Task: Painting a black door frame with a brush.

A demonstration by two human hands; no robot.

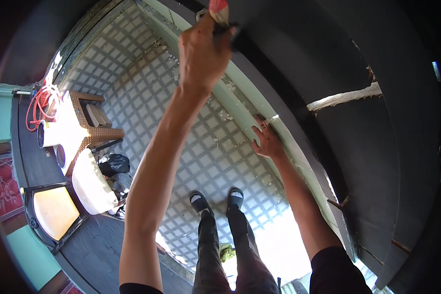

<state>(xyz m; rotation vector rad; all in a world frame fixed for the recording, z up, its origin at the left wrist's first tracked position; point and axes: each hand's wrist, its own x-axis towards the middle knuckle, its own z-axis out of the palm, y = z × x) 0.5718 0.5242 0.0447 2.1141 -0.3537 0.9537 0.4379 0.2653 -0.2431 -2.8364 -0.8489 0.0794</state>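
At the top of the view my left hand [203, 56] is closed around a paintbrush [219, 11] with a red and bare-wood handle. Its dark end meets the black board surface, though blur and my fingers hide the bristles. Lower and to the right, my right hand [268, 141] has its fingers spread and rests on the pale green ledge [247, 105] below the black boards [299, 54]. Nothing shows in that hand.
To the left stands a brown woven-textured table [103, 134], with a coiled red hose [44, 103] near it. A white padded chair [90, 183], a tan-seated chair [56, 210] and a black bag [113, 164] are close by. A whitish rough strip [345, 98] crosses the boards.
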